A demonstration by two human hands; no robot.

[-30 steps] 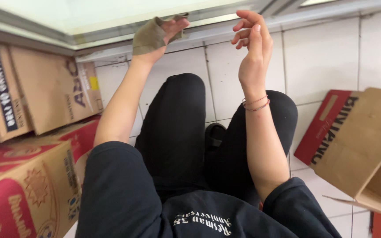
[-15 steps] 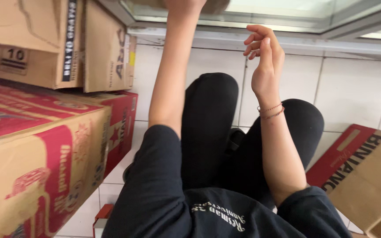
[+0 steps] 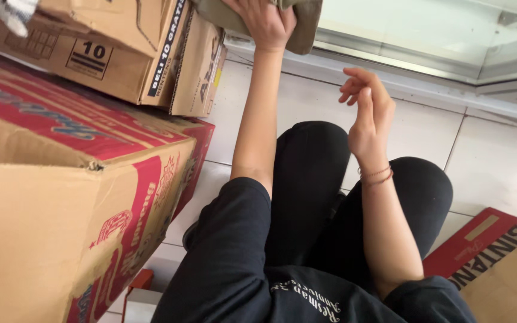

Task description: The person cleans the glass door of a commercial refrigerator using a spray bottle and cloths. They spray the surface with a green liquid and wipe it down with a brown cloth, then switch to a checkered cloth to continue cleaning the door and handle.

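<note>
Left hand (image 3: 265, 24) grip closed on olive cloth (image 3: 297, 27), right hand (image 3: 369, 113) open, empty

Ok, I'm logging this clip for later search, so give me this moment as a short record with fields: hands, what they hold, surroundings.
left hand: left hand raised, pressing on an olive-brown cloth
right hand: right hand raised, empty, fingers loosely curled, thin bracelets at the wrist
posture: seated, knees in black trousers
left side: red-and-brown cardboard boxes, stacked
right side: a flattened carton
floor: white tiles
</note>
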